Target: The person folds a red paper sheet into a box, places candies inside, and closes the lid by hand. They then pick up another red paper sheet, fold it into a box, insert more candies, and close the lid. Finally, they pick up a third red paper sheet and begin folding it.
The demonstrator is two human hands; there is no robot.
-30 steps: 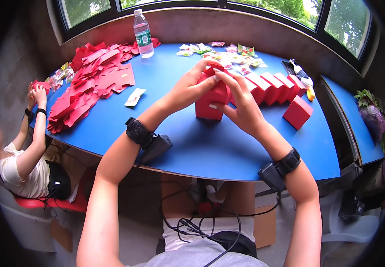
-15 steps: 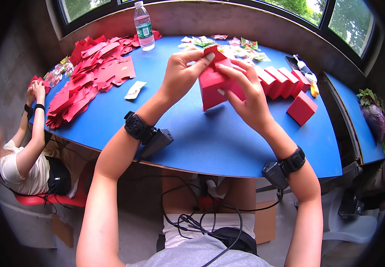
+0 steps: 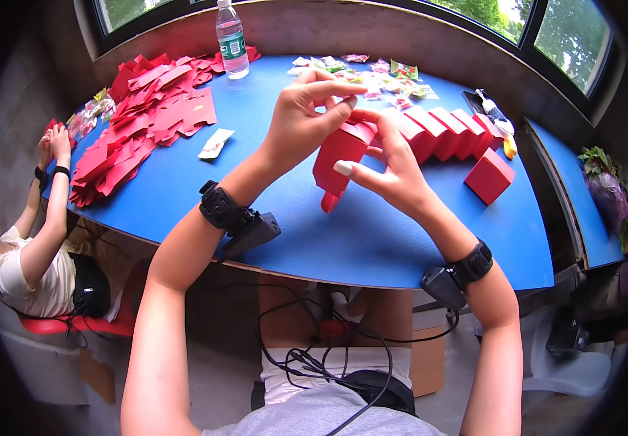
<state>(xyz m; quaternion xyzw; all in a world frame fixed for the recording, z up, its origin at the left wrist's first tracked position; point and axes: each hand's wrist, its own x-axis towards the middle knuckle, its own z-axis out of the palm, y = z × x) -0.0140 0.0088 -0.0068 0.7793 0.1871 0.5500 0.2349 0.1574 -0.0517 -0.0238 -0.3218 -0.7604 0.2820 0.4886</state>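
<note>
The right hand (image 3: 402, 174) is clamping its grip on a red box (image 3: 339, 150), thumb in front, forefinger at its top; the left hand (image 3: 296, 120) is holding thumb and forefinger nearly together beside it, touching or not I cannot tell; the box is hanging tilted over the table (image 3: 292, 232), inside its near edge.
</note>
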